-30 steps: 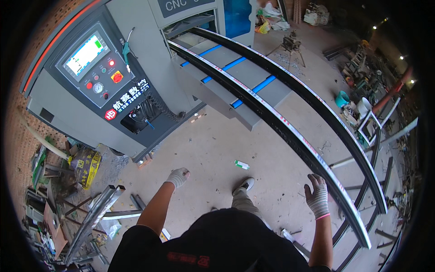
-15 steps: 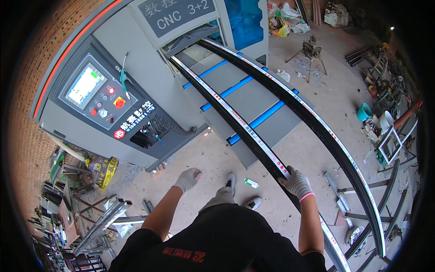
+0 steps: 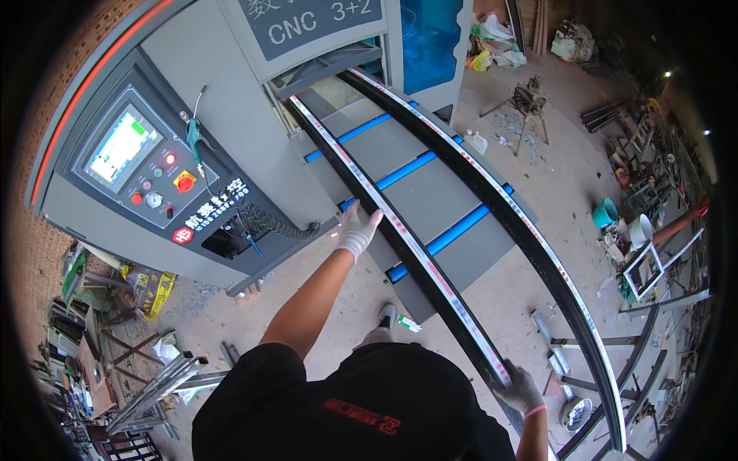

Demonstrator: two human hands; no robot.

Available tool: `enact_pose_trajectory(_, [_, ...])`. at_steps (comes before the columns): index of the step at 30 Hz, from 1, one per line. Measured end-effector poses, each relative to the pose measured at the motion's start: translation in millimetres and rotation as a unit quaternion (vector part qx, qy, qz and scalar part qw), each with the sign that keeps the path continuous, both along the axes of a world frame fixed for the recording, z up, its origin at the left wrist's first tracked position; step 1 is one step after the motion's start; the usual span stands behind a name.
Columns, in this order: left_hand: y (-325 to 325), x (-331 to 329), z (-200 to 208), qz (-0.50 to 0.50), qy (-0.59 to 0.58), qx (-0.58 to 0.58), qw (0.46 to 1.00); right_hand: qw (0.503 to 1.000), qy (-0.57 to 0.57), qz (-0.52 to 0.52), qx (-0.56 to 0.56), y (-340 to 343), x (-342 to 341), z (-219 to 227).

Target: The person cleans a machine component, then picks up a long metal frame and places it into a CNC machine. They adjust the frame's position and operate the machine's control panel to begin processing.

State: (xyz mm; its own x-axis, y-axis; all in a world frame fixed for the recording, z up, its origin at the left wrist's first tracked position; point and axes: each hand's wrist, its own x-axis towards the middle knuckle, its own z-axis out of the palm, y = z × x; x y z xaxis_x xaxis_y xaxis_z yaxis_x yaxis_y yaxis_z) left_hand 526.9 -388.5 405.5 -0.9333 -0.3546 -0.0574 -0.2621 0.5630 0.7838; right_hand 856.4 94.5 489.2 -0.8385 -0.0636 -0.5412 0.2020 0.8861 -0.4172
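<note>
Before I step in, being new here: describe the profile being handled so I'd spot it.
Start at the big grey machine with the lit screen; from it juts a grey table with blue rollers. Across those rollers, yours is the left black profile: the left hand and right hand are on it, while neither touches the right black profile.

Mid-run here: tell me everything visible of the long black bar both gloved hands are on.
The long black metal-looking bar carries a white film strip with red and blue marks along its top. It slants from the grey metal machine across blue cylindrical rollers toward lower right, its near end unclear. The gloved left hand and gloved right hand touch it.
</note>
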Motion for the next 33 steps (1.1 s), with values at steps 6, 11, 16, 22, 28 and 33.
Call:
enact_pose_trajectory(6, [27.4,-56.1,32.5,0.13,-0.163,0.062,0.976,0.999,-0.001,-0.03,-0.013,68.1,84.4,-0.6])
enact_pose_trajectory(11, [39.7,-75.0,52.0,0.237,-0.187,0.113,0.947,0.996,-0.067,-0.055,0.014,125.0,161.5,0.9])
enact_pose_trajectory(16, [48.8,-84.8,23.7,0.258,-0.229,0.125,0.93,0.987,-0.078,-0.126,-0.056,158.3,228.9,11.9])
enact_pose_trajectory(22, [57.9,-28.8,-24.2,0.136,-0.117,0.37,0.911,0.96,-0.098,-0.116,0.236,190.5,292.9,4.8])
enact_pose_trajectory(28, [64.9,38.0,10.7,-0.158,-0.233,0.509,0.813,0.955,-0.003,-0.054,0.292,211.8,335.3,-11.4])
enact_pose_trajectory(33, [49.2,49.7,18.2,-0.013,-0.177,0.447,0.877,0.975,-0.001,-0.119,0.187,200.4,304.4,27.5])
